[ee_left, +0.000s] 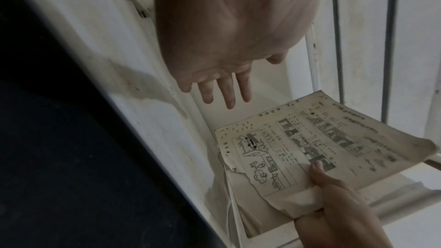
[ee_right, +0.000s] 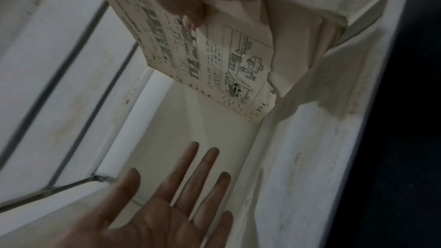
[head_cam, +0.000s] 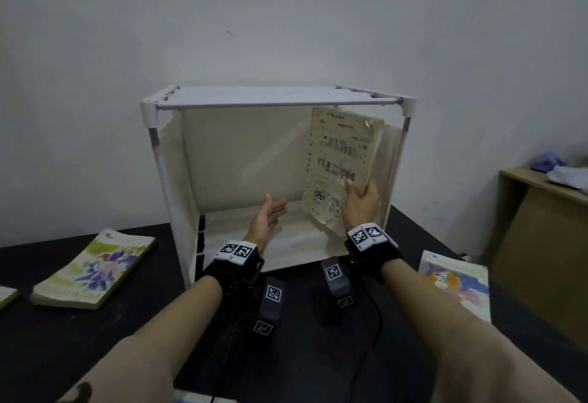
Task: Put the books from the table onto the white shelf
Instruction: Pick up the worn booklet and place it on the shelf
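A worn, coverless book is held nearly upright inside the white shelf, near its right wall, long axis vertical, its printed page turned leftward toward the open interior. Its lower edge is gripped by the right hand, thumb on the page. The left hand is held open, fingers spread, touching nothing. The torn, floppy pages could probably buckle or slump once released, since nothing supports the left side. Two more books are seen on the black table.
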